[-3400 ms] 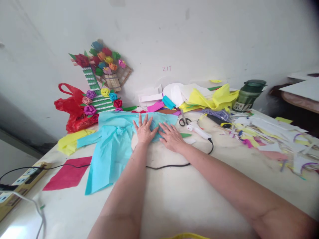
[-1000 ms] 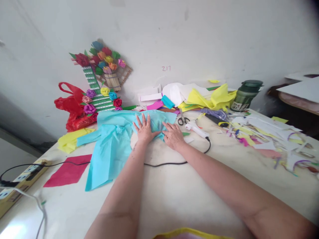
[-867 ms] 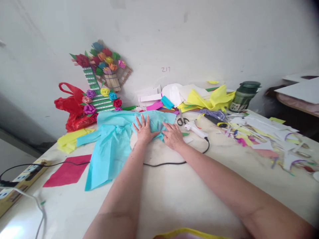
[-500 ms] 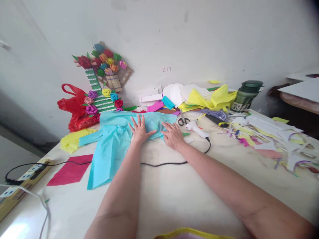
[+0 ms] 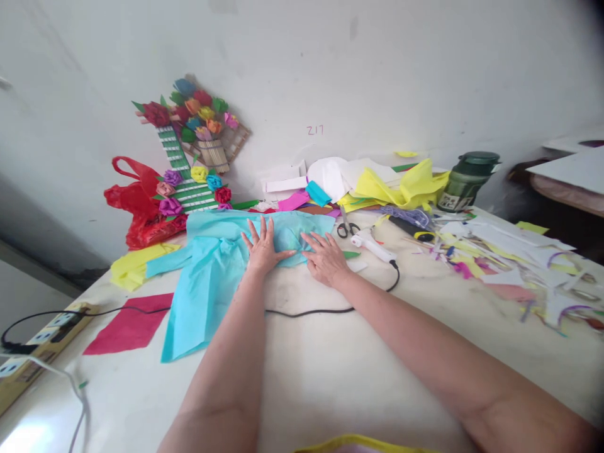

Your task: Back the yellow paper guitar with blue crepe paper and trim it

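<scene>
A crumpled sheet of light-blue crepe paper point(image 5: 207, 277) lies across the table, with one long piece hanging toward me on the left. My left hand point(image 5: 264, 248) presses flat on it, fingers spread. Beside it, my right hand point(image 5: 326, 259) rests with its fingers stretched over the sheet's right part. Neither hand grips anything. A green pointed piece point(image 5: 350, 255) shows just right of my right hand. Near it lie a white glue gun point(image 5: 375, 246) and black-handled scissors point(image 5: 348, 230).
Paper flowers on a green-and-white striped stand point(image 5: 195, 198) lean at the wall by a red plastic bag point(image 5: 141, 207). A green bottle point(image 5: 467, 182) stands back right, near paper scraps point(image 5: 509, 264). A power strip point(image 5: 47, 340) and black cord point(image 5: 306, 312) lie on the table.
My right hand has shifted very slightly over the blue paper. My left hand stays spread in nearly the same place, and the view has turned a little.
</scene>
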A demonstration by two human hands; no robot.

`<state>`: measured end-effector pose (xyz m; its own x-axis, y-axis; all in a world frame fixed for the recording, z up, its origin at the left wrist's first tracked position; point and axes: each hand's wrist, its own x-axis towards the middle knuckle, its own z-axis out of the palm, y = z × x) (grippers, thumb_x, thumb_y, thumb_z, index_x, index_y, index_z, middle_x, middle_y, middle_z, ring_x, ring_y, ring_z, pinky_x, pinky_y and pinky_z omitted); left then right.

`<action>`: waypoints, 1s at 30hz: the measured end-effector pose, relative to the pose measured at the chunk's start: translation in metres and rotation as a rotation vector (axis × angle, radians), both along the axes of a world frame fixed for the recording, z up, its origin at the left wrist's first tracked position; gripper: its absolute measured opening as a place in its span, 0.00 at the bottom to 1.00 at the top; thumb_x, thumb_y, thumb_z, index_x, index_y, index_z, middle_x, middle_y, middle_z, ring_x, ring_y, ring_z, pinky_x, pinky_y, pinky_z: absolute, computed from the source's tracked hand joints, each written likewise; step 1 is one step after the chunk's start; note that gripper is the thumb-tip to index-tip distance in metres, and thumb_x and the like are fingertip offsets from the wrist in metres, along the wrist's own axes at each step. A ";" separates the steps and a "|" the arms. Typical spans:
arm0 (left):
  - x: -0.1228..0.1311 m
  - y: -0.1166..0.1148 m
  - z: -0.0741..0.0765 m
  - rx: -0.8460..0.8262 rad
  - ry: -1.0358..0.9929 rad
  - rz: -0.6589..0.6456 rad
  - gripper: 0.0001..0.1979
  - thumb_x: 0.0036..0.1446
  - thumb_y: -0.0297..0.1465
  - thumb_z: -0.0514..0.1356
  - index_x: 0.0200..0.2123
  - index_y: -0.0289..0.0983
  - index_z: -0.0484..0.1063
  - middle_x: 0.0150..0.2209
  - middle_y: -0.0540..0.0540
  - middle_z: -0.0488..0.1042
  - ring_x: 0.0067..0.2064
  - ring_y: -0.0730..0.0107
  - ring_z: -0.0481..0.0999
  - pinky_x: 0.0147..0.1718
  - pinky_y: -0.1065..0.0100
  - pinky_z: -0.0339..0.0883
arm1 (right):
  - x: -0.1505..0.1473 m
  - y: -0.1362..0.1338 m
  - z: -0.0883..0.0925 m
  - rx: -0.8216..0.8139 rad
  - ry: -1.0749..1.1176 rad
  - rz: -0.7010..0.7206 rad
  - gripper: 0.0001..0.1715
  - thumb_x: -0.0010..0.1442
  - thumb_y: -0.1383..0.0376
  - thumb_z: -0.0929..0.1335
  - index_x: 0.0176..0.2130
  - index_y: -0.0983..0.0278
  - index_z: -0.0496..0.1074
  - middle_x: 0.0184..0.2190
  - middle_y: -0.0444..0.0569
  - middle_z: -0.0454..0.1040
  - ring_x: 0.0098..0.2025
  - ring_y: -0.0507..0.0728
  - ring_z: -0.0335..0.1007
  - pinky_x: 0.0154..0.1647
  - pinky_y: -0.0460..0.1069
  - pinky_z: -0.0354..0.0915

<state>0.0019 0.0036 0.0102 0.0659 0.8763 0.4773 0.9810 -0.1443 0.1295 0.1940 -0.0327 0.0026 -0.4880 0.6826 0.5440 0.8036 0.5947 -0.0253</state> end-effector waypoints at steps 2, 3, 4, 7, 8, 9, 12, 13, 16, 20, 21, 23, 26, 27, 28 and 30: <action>-0.002 0.001 -0.001 -0.007 0.006 -0.002 0.52 0.44 0.54 0.56 0.64 0.36 0.35 0.65 0.39 0.35 0.63 0.45 0.21 0.54 0.38 0.23 | 0.000 0.000 0.000 -0.012 -0.001 -0.002 0.19 0.54 0.67 0.60 0.41 0.60 0.75 0.61 0.46 0.55 0.60 0.60 0.49 0.60 0.60 0.39; -0.002 0.001 -0.001 -0.012 0.011 -0.004 0.52 0.44 0.53 0.56 0.64 0.36 0.36 0.65 0.40 0.35 0.63 0.45 0.21 0.54 0.38 0.23 | -0.001 0.001 0.000 -0.017 -0.003 -0.003 0.19 0.54 0.67 0.60 0.41 0.59 0.76 0.61 0.46 0.55 0.60 0.60 0.49 0.60 0.60 0.39; -0.002 0.002 -0.001 -0.017 0.017 -0.006 0.51 0.44 0.53 0.56 0.64 0.37 0.36 0.65 0.40 0.34 0.63 0.45 0.21 0.54 0.38 0.23 | -0.001 0.001 -0.001 -0.022 -0.007 -0.004 0.19 0.54 0.67 0.60 0.41 0.59 0.76 0.61 0.46 0.55 0.60 0.60 0.49 0.60 0.60 0.39; -0.002 0.002 -0.001 -0.026 0.035 -0.017 0.51 0.44 0.53 0.56 0.64 0.37 0.37 0.65 0.40 0.34 0.63 0.45 0.21 0.54 0.39 0.22 | -0.001 0.002 -0.001 -0.044 -0.034 -0.005 0.19 0.54 0.67 0.60 0.42 0.60 0.75 0.61 0.46 0.54 0.60 0.60 0.48 0.60 0.60 0.38; -0.001 0.002 0.000 -0.026 0.039 -0.020 0.51 0.44 0.53 0.56 0.64 0.37 0.37 0.65 0.40 0.34 0.63 0.45 0.20 0.54 0.39 0.22 | -0.002 0.002 -0.002 -0.054 -0.046 -0.006 0.19 0.54 0.67 0.60 0.42 0.60 0.75 0.61 0.46 0.54 0.60 0.61 0.47 0.60 0.60 0.38; -0.001 0.002 0.000 -0.028 0.040 -0.023 0.51 0.44 0.53 0.56 0.64 0.37 0.37 0.65 0.40 0.34 0.63 0.45 0.20 0.54 0.39 0.22 | -0.002 0.003 -0.002 -0.065 -0.058 -0.007 0.19 0.54 0.67 0.60 0.43 0.60 0.75 0.61 0.46 0.54 0.61 0.61 0.47 0.60 0.61 0.38; -0.001 0.001 0.001 -0.050 0.030 -0.022 0.51 0.43 0.53 0.57 0.64 0.37 0.37 0.65 0.40 0.35 0.62 0.46 0.20 0.55 0.39 0.22 | -0.002 0.003 -0.004 -0.091 -0.075 -0.018 0.19 0.54 0.67 0.61 0.44 0.60 0.74 0.62 0.46 0.53 0.61 0.62 0.45 0.59 0.61 0.38; -0.001 0.001 0.001 -0.059 0.024 -0.021 0.51 0.43 0.53 0.57 0.64 0.37 0.37 0.65 0.41 0.35 0.62 0.46 0.20 0.55 0.39 0.22 | -0.001 0.003 -0.004 -0.093 -0.071 -0.022 0.19 0.54 0.67 0.61 0.44 0.59 0.74 0.62 0.46 0.52 0.62 0.62 0.45 0.59 0.61 0.38; -0.001 0.001 0.000 -0.068 0.011 -0.021 0.52 0.42 0.53 0.57 0.64 0.38 0.37 0.65 0.41 0.36 0.63 0.46 0.20 0.55 0.39 0.22 | 0.000 0.001 -0.003 -0.077 -0.037 -0.029 0.19 0.54 0.67 0.61 0.43 0.59 0.74 0.62 0.45 0.52 0.62 0.62 0.45 0.59 0.60 0.39; -0.001 -0.001 0.000 -0.059 0.016 -0.020 0.51 0.43 0.52 0.57 0.64 0.38 0.38 0.65 0.41 0.37 0.63 0.47 0.21 0.55 0.40 0.21 | 0.000 0.000 -0.002 -0.052 -0.012 -0.030 0.19 0.54 0.67 0.61 0.43 0.61 0.74 0.61 0.46 0.54 0.61 0.61 0.46 0.59 0.59 0.42; 0.000 -0.001 0.000 -0.062 0.013 -0.019 0.50 0.43 0.52 0.57 0.64 0.38 0.38 0.65 0.42 0.37 0.63 0.48 0.21 0.55 0.40 0.21 | 0.000 0.000 -0.002 -0.052 -0.016 -0.031 0.19 0.54 0.67 0.61 0.42 0.61 0.74 0.61 0.46 0.55 0.61 0.61 0.46 0.59 0.59 0.42; 0.000 -0.002 0.000 -0.066 -0.009 -0.022 0.50 0.43 0.52 0.58 0.64 0.38 0.38 0.65 0.42 0.38 0.63 0.49 0.22 0.55 0.41 0.21 | 0.000 0.001 -0.003 -0.059 -0.026 -0.037 0.19 0.53 0.67 0.61 0.41 0.61 0.75 0.60 0.46 0.56 0.61 0.61 0.46 0.59 0.60 0.42; -0.002 -0.003 0.001 -0.033 -0.126 -0.048 0.48 0.44 0.50 0.59 0.63 0.38 0.42 0.64 0.41 0.43 0.64 0.48 0.27 0.56 0.42 0.22 | -0.001 0.002 -0.004 -0.073 -0.035 -0.051 0.19 0.54 0.67 0.61 0.41 0.61 0.75 0.61 0.46 0.55 0.61 0.62 0.46 0.59 0.60 0.41; -0.004 -0.002 0.002 0.008 -0.203 -0.049 0.45 0.45 0.49 0.59 0.62 0.39 0.46 0.64 0.41 0.47 0.64 0.49 0.30 0.57 0.42 0.24 | -0.001 0.002 -0.004 -0.077 -0.033 -0.057 0.19 0.54 0.66 0.61 0.41 0.61 0.75 0.61 0.46 0.55 0.61 0.63 0.46 0.59 0.60 0.41; -0.006 -0.001 0.003 0.065 -0.305 -0.041 0.41 0.46 0.47 0.59 0.60 0.39 0.50 0.62 0.41 0.51 0.65 0.50 0.35 0.58 0.44 0.28 | 0.000 0.002 -0.004 -0.081 -0.029 -0.061 0.19 0.54 0.66 0.61 0.41 0.61 0.75 0.61 0.46 0.55 0.61 0.63 0.47 0.58 0.60 0.42; -0.014 0.004 0.007 0.217 -0.579 0.024 0.27 0.51 0.43 0.56 0.52 0.38 0.62 0.57 0.40 0.61 0.63 0.54 0.48 0.58 0.51 0.41 | 0.000 0.002 -0.003 -0.082 -0.015 -0.065 0.19 0.54 0.66 0.61 0.42 0.61 0.75 0.61 0.47 0.55 0.60 0.63 0.48 0.58 0.59 0.42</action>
